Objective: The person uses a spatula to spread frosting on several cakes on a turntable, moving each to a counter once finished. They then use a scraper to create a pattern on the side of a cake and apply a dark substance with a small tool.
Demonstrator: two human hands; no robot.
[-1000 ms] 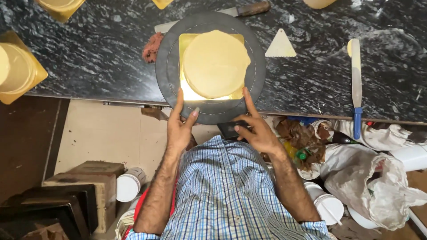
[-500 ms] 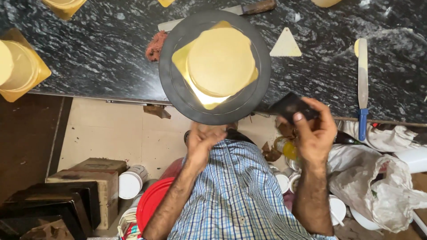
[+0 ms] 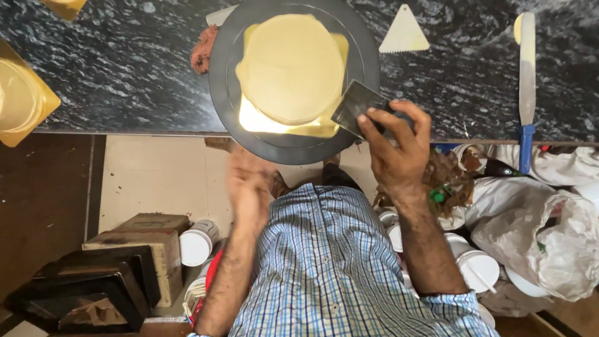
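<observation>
Fingers of the right hand [image 3: 393, 153] gripped a dark scraper [image 3: 357, 107] against the cake [image 3: 292, 67] on its turntable [image 3: 224, 93] — the left hand [image 3: 249, 187] was too blurred to tell.

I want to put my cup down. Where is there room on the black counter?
The widest bare patch of counter lies between the gold board at the left and the dark turntable. A smaller one sits between the triangular scraper and the long spatula. Around the cake and right hand it is crowded.
</observation>
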